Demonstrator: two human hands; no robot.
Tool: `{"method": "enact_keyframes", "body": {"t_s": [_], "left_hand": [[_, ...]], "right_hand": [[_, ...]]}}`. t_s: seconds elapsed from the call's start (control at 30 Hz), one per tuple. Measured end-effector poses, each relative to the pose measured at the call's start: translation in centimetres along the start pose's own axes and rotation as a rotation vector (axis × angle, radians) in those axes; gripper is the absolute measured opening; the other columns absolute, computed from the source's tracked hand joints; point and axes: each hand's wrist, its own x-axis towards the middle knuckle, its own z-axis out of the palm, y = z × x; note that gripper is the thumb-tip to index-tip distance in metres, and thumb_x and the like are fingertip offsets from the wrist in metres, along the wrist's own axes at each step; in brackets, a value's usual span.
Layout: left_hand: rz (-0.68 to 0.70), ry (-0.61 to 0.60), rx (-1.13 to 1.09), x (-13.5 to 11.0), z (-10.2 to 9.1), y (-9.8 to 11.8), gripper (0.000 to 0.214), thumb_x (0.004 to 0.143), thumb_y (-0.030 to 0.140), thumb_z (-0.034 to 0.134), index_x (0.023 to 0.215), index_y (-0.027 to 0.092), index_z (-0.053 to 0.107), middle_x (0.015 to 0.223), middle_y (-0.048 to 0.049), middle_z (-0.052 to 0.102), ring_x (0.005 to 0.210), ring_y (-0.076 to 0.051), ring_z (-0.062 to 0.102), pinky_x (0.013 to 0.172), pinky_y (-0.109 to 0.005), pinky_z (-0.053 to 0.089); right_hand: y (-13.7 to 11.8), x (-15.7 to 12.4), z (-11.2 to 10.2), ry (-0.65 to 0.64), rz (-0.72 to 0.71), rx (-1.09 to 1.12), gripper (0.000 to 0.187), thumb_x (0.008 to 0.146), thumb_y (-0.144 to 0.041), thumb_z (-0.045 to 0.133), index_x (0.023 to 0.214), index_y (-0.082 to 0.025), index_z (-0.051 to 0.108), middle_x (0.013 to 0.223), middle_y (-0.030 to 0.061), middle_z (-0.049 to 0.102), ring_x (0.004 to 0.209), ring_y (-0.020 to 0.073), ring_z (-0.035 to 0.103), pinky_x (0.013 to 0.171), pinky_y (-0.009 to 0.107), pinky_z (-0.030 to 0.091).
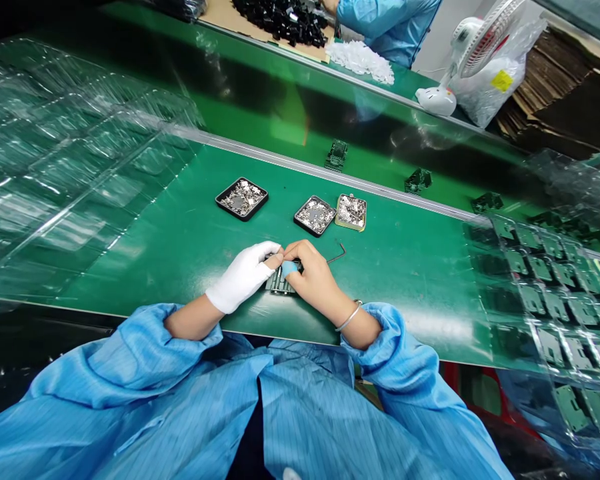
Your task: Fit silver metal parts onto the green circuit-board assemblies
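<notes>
A green circuit board (280,283) with metal parts on it rests on the bench in front of me, partly covered by my fingers. My left hand (243,273), in a white glove with bare fingertips, is closed on the board's far edge. Bare apart from a blue wrap on one finger, my right hand (313,270) bends over the board with its fingers pinched against the left fingertips. Whatever sits in that pinch is hidden. Just beyond the right hand lies a thin bent hex key (337,254).
Small metal parts fill a black tray (241,215), a second black tray (304,227) and a pale tray (363,228). Clear plastic trays (110,180) are stacked left; a tray of boards (555,307) stands right. Boards (337,155) lie beyond the metal rail (280,158). A co-worker's blue sleeve (375,20) shows opposite.
</notes>
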Motion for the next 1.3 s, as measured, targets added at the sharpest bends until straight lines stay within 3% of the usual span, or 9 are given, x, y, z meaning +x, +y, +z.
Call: {"method": "enact_keyframes", "body": {"t_s": [0.17,0.43,0.53,0.6,0.7,0.87,0.97,1.07,1.3], "left_hand": [[-0.08,-0.013,-0.096,0.1,0.2,0.7,0.033,0.082,0.044,0.049,0.102,0.018,0.049,0.09,-0.0029,0.061,0.084,-0.019,0.06,0.077,-0.034,0.051],[0.07,0.096,0.105,0.3,-0.6,0.3,0.044,0.082,0.036,0.051,0.121,0.017,0.046,0.114,-0.0106,0.063,0.11,-0.024,0.06,0.101,-0.046,0.045],[0.081,0.268,-0.069,0.2,-2.1,-0.8,0.044,0.086,0.045,0.048,0.12,0.016,0.047,0.115,-0.013,0.065,0.108,-0.023,0.062,0.1,-0.043,0.047],[0.063,0.333,-0.065,0.0,-3.3,-1.1,0.044,0.088,0.048,0.046,0.118,0.016,0.048,0.11,-0.0125,0.067,0.102,-0.022,0.065,0.096,-0.042,0.049],[0.087,0.225,0.169,-0.9,-4.0,-0.4,0.04,0.087,0.048,0.046,0.112,0.017,0.054,0.099,-0.0095,0.07,0.092,-0.023,0.068,0.087,-0.039,0.053],[0.298,0.019,0.638,-1.0,-2.7,1.3,0.058,0.08,0.046,0.058,0.129,0.016,0.05,0.117,-0.0151,0.067,0.1,-0.03,0.067,0.084,-0.042,0.054],[0.301,0.091,0.701,2.7,-3.4,1.5,0.047,0.087,0.038,0.049,0.129,0.018,0.05,0.116,-0.0125,0.068,0.103,-0.028,0.067,0.086,-0.041,0.053],[0.224,0.158,0.672,9.6,-6.3,1.7,0.045,0.09,0.043,0.043,0.127,0.017,0.051,0.109,-0.0104,0.069,0.101,-0.026,0.066,0.087,-0.039,0.052],[-0.194,0.36,0.799,24.9,-11.6,1.0,0.057,0.091,0.041,0.047,0.136,0.007,0.042,0.124,-0.0232,0.061,0.118,-0.032,0.059,0.095,-0.038,0.045]], "right_hand": [[0.5,0.1,0.1,-0.009,0.2,0.308,0.01,0.078,-0.02,0.049,0.088,-0.022,0.049,0.088,0.0001,0.058,0.083,0.0143,0.058,0.08,0.029,0.05],[0.9,0.5,-0.5,-0.019,0.211,0.418,0.011,0.083,-0.027,0.05,0.092,-0.021,0.053,0.094,0.0014,0.063,0.09,0.0149,0.061,0.086,0.031,0.05],[1.1,-0.1,-1.9,-0.011,0.091,0.333,0.026,0.09,-0.039,0.047,0.107,-0.021,0.054,0.114,0.0079,0.062,0.11,0.0182,0.059,0.1,0.037,0.045],[1.0,-0.8,-2.6,-0.152,-0.084,0.152,0.04,0.082,-0.043,0.061,0.115,-0.021,0.053,0.126,0.011,0.058,0.121,0.0229,0.053,0.107,0.043,0.04],[0.8,-1.1,-2.4,-0.259,-0.189,-0.073,0.057,0.073,-0.037,0.074,0.122,-0.02,0.052,0.13,0.0144,0.057,0.123,0.0278,0.051,0.107,0.048,0.039],[1.5,1.3,-0.3,-0.027,0.157,0.134,0.045,0.085,-0.039,0.06,0.123,-0.019,0.049,0.115,0.0118,0.064,0.1,0.0224,0.065,0.089,0.043,0.053],[2.1,2.0,-0.6,0.019,0.118,0.202,0.048,0.092,-0.038,0.05,0.134,-0.019,0.04,0.127,0.015,0.059,0.112,0.0228,0.062,0.096,0.044,0.051],[2.8,1.0,-1.9,0.063,-0.07,0.005,0.054,0.091,-0.034,0.053,0.14,-0.02,0.037,0.144,0.0178,0.045,0.135,0.0264,0.043,0.112,0.05,0.037],[3.8,-1.2,-2.1,-0.218,-0.269,-0.293,0.049,0.087,-0.021,0.052,0.135,-0.013,0.045,0.14,0.018,0.05,0.128,0.0276,0.05,0.106,0.046,0.045]]}}
